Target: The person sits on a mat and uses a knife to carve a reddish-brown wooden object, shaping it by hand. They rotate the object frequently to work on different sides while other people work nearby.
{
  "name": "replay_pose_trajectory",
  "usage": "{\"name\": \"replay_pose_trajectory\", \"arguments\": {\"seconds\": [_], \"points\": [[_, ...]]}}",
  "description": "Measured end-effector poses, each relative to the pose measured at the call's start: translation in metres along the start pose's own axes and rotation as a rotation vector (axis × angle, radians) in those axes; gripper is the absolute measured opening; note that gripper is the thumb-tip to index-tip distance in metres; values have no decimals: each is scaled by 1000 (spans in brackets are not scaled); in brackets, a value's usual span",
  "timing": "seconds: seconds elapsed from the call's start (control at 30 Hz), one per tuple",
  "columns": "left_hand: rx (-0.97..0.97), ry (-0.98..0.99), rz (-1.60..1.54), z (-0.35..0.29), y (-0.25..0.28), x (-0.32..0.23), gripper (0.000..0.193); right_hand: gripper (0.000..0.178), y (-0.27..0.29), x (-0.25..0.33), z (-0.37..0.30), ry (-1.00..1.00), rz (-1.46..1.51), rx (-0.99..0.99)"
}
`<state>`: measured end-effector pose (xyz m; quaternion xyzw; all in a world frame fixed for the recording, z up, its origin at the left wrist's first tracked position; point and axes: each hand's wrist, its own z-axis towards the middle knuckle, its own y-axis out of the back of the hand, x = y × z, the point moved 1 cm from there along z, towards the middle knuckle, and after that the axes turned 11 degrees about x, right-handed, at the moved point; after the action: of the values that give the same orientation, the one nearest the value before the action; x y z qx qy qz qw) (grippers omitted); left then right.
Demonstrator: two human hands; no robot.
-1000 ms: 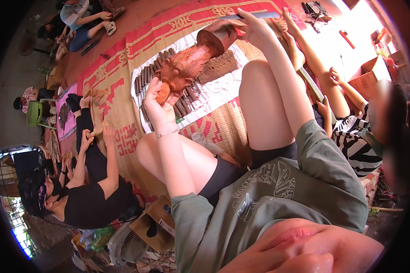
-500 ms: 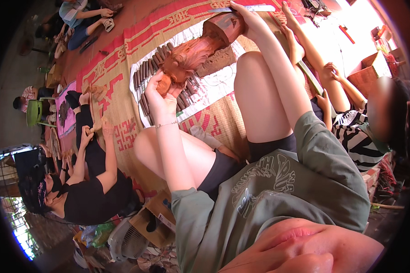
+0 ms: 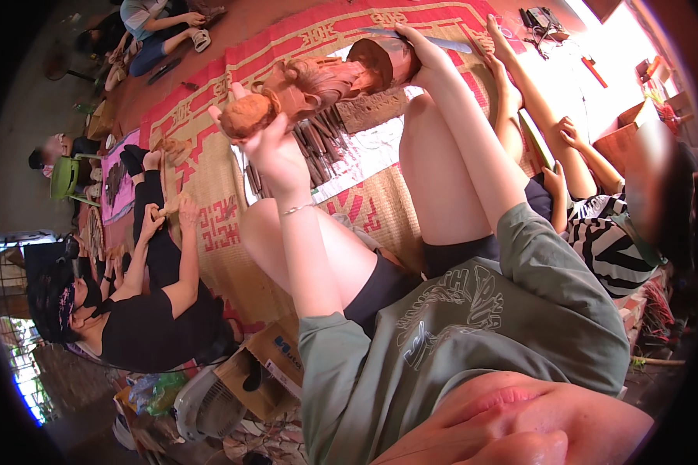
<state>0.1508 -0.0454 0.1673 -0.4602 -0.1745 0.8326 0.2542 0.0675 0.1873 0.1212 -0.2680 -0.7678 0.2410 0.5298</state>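
Observation:
A reddish-brown wood carving (image 3: 310, 84) hangs lengthwise between my two hands, above the mat. Its rounded end, at the left, lies in my left hand (image 3: 275, 159), with the fingers curled round it. Around the broad, smooth base at the other end, my right hand (image 3: 430, 58) is closed, its far fingers partly hidden. A thin grey-blue strip (image 3: 454, 43) shows just beyond my right fingers; I cannot tell whether they touch it. Below the carving, several dark-handled carving tools (image 3: 318, 147) lie on a white sheet (image 3: 364, 159), next to a brown carved block (image 3: 372, 111).
A patterned red and straw mat (image 3: 225, 194) spreads beneath my bare knees. At the left a person in black (image 3: 151, 329) works on a small piece; another in stripes (image 3: 605, 240) sits at the right. A cardboard box (image 3: 267, 364) and a fan (image 3: 209, 403) stand lower left.
My left hand has moved up and to the left, bringing the carving's rounded end up, so the carving lies more level. More tools below are covered by the hand. My right hand stays at the base.

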Motion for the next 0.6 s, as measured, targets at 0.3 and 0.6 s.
{"name": "replay_pose_trajectory", "arguments": {"seconds": [0.3,0.6], "points": [[3,-2,123,26,22,19,80,38,-30,-25,-4,10,91,-40],[11,-203,67,47,8,68,71,40,-63,-50,-18,110,146,-77]]}}
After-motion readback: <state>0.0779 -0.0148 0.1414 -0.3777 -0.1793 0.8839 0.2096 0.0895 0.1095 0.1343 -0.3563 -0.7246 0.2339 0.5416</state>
